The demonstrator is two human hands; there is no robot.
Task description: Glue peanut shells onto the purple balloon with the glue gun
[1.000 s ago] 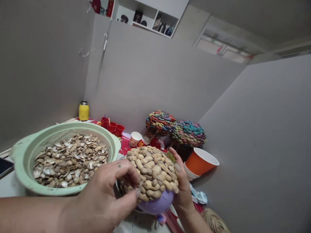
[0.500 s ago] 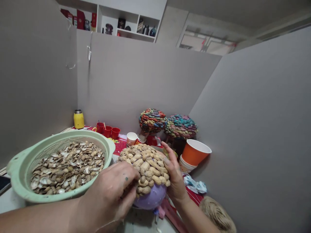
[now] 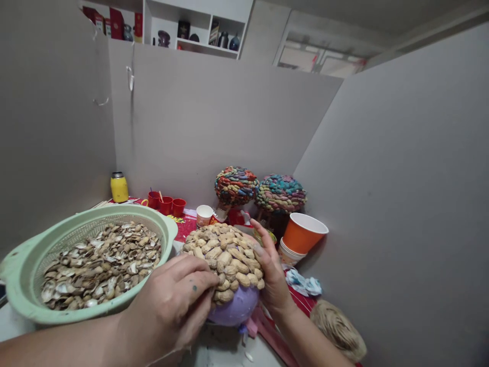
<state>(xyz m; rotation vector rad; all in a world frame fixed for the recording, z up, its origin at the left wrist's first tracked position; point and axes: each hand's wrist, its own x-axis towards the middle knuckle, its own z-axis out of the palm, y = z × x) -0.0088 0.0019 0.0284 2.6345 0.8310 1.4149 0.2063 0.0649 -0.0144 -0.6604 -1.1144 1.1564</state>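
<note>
A purple ball (image 3: 234,308) sits in front of me, its upper part covered in peanut shells (image 3: 221,250). My left hand (image 3: 173,300) is curled, its fingertips pinched against a shell at the lower front edge of the shell layer. My right hand (image 3: 270,272) lies flat against the ball's right side, fingers stretched upward along the shells. A pale green colander (image 3: 23,270) of loose peanut shell halves (image 3: 101,262) stands to the left.
Two painted shell-covered balls (image 3: 235,184) (image 3: 280,192) stand at the back. An orange paper cup (image 3: 302,233) tops a stack at right. Red cups (image 3: 166,205), a yellow jar (image 3: 119,187) and a small paper cup (image 3: 204,214) line the back. Grey partition walls enclose the table.
The view has tilted and shifted, so everything sits lower and further left. My left fingers have pressed closer onto the lower shells. My right hand keeps to the ball's side.
</note>
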